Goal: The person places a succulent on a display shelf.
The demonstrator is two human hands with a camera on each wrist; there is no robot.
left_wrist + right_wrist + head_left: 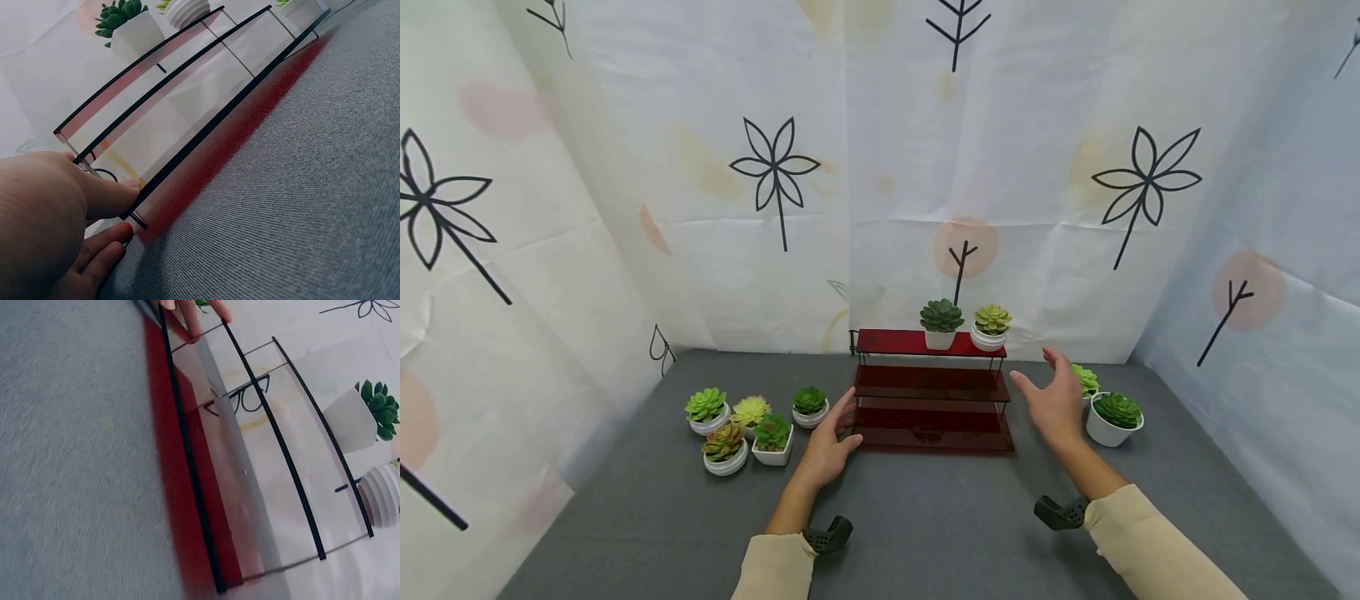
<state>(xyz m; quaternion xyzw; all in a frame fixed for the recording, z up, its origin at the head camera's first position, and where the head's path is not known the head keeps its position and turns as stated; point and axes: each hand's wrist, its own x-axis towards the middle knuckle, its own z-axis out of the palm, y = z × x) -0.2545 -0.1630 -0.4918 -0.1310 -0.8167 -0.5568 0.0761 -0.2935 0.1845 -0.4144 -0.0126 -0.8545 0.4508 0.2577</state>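
A red three-tier shelf with black edges (931, 382) stands on the grey cloth. My left hand (826, 450) is at its left end, fingers extended along the side; in the left wrist view the thumb of that hand (47, 219) touches the black front edge near the corner. Off the shelf's right end, my right hand (1054, 404) is held with thumb and fingers apart, nothing between them. The top tier bears a dark green succulent in a white pot (941, 322) and a yellow-green one in a ribbed pot (990, 327). Both lower tiers hold nothing.
Several potted succulents (724, 446) are grouped left of the shelf, one dark green (809, 405) nearest my left hand. Two more stand right of my right hand, one in a round white pot (1112, 417), the other partly hidden. Patterned white curtains (880, 167) surround the table.
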